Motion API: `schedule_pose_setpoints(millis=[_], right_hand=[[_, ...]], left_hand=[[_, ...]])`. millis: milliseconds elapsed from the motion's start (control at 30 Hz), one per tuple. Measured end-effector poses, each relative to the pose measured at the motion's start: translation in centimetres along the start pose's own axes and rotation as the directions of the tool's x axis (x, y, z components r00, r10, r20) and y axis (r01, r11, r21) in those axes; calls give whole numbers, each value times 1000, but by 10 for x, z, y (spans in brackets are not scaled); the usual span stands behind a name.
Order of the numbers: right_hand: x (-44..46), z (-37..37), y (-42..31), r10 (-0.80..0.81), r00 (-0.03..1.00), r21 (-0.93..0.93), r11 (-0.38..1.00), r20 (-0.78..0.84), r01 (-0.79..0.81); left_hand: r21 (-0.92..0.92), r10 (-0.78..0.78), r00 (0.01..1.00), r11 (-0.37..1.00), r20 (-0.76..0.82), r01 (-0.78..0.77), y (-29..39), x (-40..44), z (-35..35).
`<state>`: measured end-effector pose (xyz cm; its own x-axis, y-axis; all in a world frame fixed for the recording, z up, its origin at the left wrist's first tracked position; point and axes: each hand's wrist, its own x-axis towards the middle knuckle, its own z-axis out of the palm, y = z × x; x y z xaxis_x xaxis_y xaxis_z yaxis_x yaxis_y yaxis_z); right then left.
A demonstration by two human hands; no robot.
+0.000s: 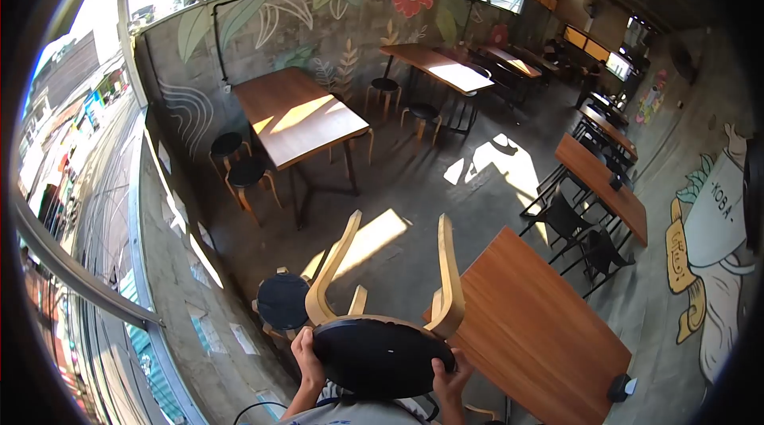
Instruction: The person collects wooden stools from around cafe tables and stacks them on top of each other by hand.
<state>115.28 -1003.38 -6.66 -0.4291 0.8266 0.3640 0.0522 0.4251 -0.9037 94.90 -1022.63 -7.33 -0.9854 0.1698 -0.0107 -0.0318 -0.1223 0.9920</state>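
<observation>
Left hand [306, 357]: closed around the left rim of the held stool [382, 355], fingers wrapped at the edge.
Right hand [450, 376]: gripping the opposite rim, thumb pressed over the black seat.
Held stool: between both hands, close in front of the light shirt [350, 413]; tipped over, with round black seat turned toward the head and pale bent-wood legs [450, 270] pointing forward, away from the hands.
Second stool [281, 300]: on the floor just beyond the left hand, with a dark round seat.
Near table [541, 329]: ahead and to the right of the right hand, brown-topped, partly behind one held leg in view; contact impossible to tell.
Dark small object [618, 387]: at the table's corner, well right of the right hand.
Black chairs [563, 220]: farther ahead and right of the right hand, beside a long table [602, 180].
Sunlit table [298, 116]: well ahead of the left hand, with two black-topped stools [247, 173] at the near left side.
Concrete wall [195, 298]: left of the left hand, below the window railing [87, 286].
</observation>
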Motion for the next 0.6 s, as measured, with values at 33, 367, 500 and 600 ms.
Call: schedule_pose_setpoints(millis=[33,367,500,600], right_hand=[[7,13,3,-2,1000,19,1000,7,2],[60,159,21,-15,981,-10,1000,192,17],[74,198,57,193,895,-76,981,402,-177],[89,233,79,322,820,-81,943,473,-324]], left_hand=[[34,12,999,999,-29,-11,6,8,-2],[147,23,988,989,-152,-1,-8,91,-59],[224,-23,957,970,-290,91,-26,98,-74],[238,-66,915,956,-398,172,-35,106,-73]])
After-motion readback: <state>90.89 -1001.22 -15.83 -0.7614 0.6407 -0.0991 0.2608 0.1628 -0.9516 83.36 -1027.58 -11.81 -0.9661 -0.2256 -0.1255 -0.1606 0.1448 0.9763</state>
